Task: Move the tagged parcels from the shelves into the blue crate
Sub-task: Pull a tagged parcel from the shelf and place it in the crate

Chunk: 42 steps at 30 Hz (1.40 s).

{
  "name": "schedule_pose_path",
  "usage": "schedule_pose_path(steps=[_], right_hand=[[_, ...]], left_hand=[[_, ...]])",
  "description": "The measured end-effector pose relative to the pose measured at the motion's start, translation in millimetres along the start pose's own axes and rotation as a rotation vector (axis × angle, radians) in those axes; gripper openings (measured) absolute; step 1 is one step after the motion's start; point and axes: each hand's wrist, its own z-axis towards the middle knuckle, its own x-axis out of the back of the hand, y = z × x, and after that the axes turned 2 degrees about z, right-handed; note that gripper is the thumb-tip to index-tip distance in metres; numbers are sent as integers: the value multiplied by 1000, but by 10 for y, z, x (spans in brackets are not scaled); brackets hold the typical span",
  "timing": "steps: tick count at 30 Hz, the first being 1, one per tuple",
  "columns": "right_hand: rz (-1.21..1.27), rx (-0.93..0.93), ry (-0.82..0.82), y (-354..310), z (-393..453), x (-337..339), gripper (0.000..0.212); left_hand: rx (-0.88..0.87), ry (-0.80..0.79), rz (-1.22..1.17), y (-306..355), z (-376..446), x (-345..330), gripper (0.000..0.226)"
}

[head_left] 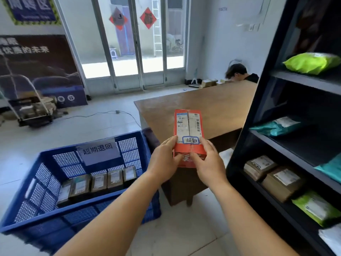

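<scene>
I have the red parcel box [188, 134] up in front of me, my left hand [164, 161] and right hand [208, 163] clamped on its near end, thumbs curled over the front edge and fingers [173, 141] lying along each side of the handwritten tag [191, 140]. It hangs in the air past my fingertips, above the edge of the brown counter [203, 108]. The blue crate [77, 180] sits down and to the left of my left fingers, a row of small brown parcels [97, 182] standing along its far wall. To do this well, I judge I should swing left, lower the box inside before letting go, and set it in the bare space nearer me, tag up, without knocking that row.
</scene>
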Motion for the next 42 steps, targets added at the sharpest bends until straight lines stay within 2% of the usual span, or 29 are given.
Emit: schedule_pose_path(steps=[11, 19, 26, 31, 38, 42], right_hand=[[39, 98, -248, -528, 323, -1372, 55], [81, 59, -374, -483, 1219, -2445, 55], [76, -72, -430, -304, 2281, -3297, 55], [76, -152, -485, -126, 2789, -3822, 58], [-13, -247, -523, 297, 3068, -4519, 56], [-108, -312, -514, 696, 3088, -4886, 57]], left_hand=[[205, 136, 65, -1086, -1, 872, 59], [301, 156, 98, -2092, 805, 1090, 52], [395, 76, 93, -2979, 1878, 1065, 51], [462, 48, 89, -3540, 2330, 963, 49], [550, -46, 11, -4345, 2629, 691, 43], [603, -160, -6, -4879, 2714, 363, 50]])
